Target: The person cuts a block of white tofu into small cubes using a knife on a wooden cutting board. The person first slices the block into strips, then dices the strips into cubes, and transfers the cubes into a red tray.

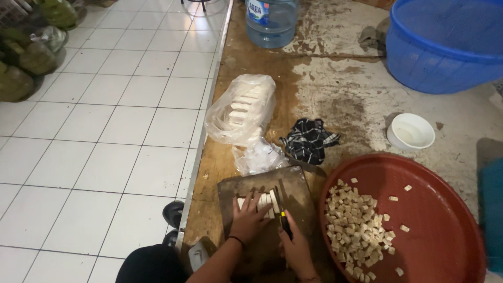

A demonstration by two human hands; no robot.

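Pale tempeh strips (260, 201), side by side under left hand (247, 218)

A row of pale tempeh strips (260, 202) lies side by side on a dark, worn wooden cutting board (293, 183), which sits flat on the stained floor. The strips are long, narrow and cream-coloured, packed edge to edge, running away from the person. A knife (283, 217) with a dark handle stands at the right end of the row, its blade across the board.
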